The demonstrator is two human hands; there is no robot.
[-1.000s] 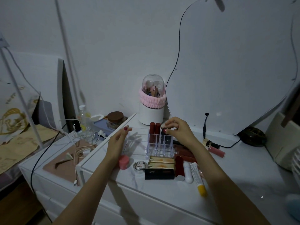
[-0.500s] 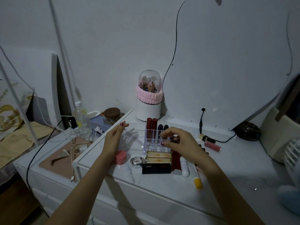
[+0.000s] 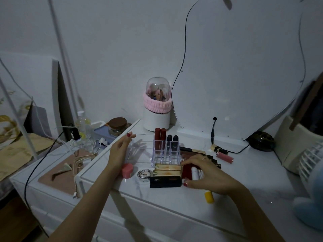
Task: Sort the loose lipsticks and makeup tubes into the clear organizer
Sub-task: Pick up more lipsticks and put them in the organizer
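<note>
The clear organizer [image 3: 164,154] stands mid-table with two red lipsticks [image 3: 160,137] and two dark lipsticks [image 3: 172,139] upright in its back row. My left hand [image 3: 119,151] rests open against its left side. My right hand [image 3: 205,173] is down on the loose pile to the right of the organizer. Its index finger and thumb pinch the ends of a dark red tube [image 3: 187,171] that lies next to a white tube [image 3: 194,172]. Gold tubes [image 3: 167,168] and a black box [image 3: 165,181] lie in front of the organizer. A yellow-capped tube [image 3: 209,196] pokes out under my wrist.
A pink gloss [image 3: 224,157] and a gold-black lipstick [image 3: 218,148] lie at the back right. A pink pot [image 3: 127,170] and a small clear case [image 3: 144,172] sit by my left hand. A white brush holder [image 3: 156,117], a mirror [image 3: 236,75] and a fan [image 3: 311,159] border the table.
My right hand has left the organizer's back row, where it set in the dark lipsticks, and dropped forward and right onto the loose tubes. My left hand has stayed in place.
</note>
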